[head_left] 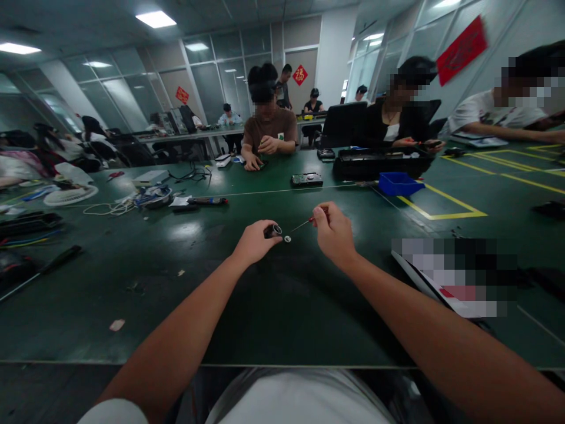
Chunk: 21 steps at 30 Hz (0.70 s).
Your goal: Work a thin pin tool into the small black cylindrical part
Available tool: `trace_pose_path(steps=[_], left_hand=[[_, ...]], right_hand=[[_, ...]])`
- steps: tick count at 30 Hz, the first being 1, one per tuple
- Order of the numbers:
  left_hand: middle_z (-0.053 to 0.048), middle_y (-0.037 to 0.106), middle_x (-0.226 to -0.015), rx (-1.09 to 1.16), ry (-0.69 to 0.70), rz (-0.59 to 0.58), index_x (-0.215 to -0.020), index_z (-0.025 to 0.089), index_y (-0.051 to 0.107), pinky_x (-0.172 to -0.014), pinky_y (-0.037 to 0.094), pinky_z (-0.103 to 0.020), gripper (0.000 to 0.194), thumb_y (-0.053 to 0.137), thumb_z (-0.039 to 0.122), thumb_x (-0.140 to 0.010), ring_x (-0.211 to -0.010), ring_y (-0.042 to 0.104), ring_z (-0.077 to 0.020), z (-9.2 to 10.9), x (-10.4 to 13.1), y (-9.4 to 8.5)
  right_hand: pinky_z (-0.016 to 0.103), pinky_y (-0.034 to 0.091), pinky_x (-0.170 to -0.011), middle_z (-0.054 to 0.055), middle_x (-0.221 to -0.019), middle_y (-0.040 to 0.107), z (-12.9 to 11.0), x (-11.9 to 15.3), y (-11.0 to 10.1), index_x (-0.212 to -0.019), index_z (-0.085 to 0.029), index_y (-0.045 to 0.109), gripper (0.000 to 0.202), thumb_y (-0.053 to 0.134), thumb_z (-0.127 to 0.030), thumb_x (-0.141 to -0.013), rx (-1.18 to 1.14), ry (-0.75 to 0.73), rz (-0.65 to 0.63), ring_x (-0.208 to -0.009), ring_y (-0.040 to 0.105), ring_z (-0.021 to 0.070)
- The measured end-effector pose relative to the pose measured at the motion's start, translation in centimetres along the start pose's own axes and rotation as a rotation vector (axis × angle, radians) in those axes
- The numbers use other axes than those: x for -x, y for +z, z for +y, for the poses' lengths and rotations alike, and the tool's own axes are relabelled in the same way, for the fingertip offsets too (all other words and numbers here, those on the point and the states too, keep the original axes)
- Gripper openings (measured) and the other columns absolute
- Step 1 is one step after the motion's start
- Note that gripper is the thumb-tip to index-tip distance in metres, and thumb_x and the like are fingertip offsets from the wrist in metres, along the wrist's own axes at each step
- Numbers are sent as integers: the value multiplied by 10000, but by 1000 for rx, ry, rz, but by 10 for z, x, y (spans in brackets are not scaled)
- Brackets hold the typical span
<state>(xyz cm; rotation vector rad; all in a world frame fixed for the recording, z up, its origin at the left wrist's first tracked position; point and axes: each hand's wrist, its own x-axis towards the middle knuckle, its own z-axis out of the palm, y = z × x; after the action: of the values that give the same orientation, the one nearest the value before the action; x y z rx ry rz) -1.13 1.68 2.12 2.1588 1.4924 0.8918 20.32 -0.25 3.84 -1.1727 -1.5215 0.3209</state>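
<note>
My left hand (255, 242) is closed round a small dark cylinder (273, 231) with a pale ring at its open end, which faces right. My right hand (334, 234) grips the red handle of a thin screwdriver (302, 226), its shaft pointing left and down toward the cylinder. Between the two hands a small round whitish part (288, 239) lies on the green table, close to my left fingertips. The screwdriver's tip appears apart from both the cylinder and the round part, though it is too fine to be sure.
A blue bin (399, 184) and a long black housing (380, 164) stand at the back right, a circuit board unit (306, 179) behind my hands. Back left lie a dark tool (208, 201) and cables (152, 196). A long screwdriver (62, 259) lies left. Co-workers sit across the table.
</note>
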Motion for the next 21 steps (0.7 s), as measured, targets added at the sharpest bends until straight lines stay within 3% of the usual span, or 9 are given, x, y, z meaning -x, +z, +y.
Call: trace_pose_path(steps=[5,7,9,12,14,17,21], left_hand=[[-73,686,-1095,382,-159,-3,-1285,191,547,-837,540,-321,362,507,246,-929,-892,655,-173,-2,-6,3],[-73,678,-1057,454,-192,-18,-1247,188,522,-748,539,-288,320,396,221,-955,-814,644,-150,0,-7,4],[-51,667,-925,436,-189,-26,-1124,190,556,-665,516,-277,231,433,289,-954,-723,613,-144,3,-7,4],[-28,636,-794,276,-142,-32,-902,191,610,-664,494,-301,241,608,430,-876,-705,591,-168,9,-10,1],[-42,661,-830,69,-66,-38,-858,195,634,-728,496,-329,229,638,424,-860,-775,614,-197,12,-15,1],[-78,702,-940,-205,51,-128,-999,209,669,-791,494,-359,212,612,379,-887,-870,648,-237,12,-25,8],[-105,711,-1035,-389,65,-327,-1099,219,675,-791,498,-363,285,600,398,-890,-932,660,-270,7,-38,21]], right_hand=[[345,415,-674,21,-737,654,-4,0,-2,-887,-241,546,209,425,-381,-982,-32,2,5,-709,626,212],[347,415,-677,23,-737,649,-5,0,-3,-897,-233,547,214,422,-381,-988,-38,2,7,-709,627,212],[349,413,-675,22,-734,646,-5,0,-3,-902,-232,549,217,423,-386,-989,-38,0,13,-706,626,213],[346,415,-670,16,-731,643,-4,-1,-3,-903,-242,549,215,420,-392,-989,-39,-6,23,-702,623,212],[342,419,-669,13,-733,645,-2,-1,-2,-902,-250,547,212,419,-394,-989,-45,-13,27,-702,624,210],[336,420,-661,11,-731,651,-1,-1,-2,-903,-253,550,208,423,-394,-988,-45,-17,27,-696,625,209],[332,417,-646,12,-720,650,-1,-1,-2,-905,-248,554,219,421,-399,-990,-37,-20,15,-684,626,206]])
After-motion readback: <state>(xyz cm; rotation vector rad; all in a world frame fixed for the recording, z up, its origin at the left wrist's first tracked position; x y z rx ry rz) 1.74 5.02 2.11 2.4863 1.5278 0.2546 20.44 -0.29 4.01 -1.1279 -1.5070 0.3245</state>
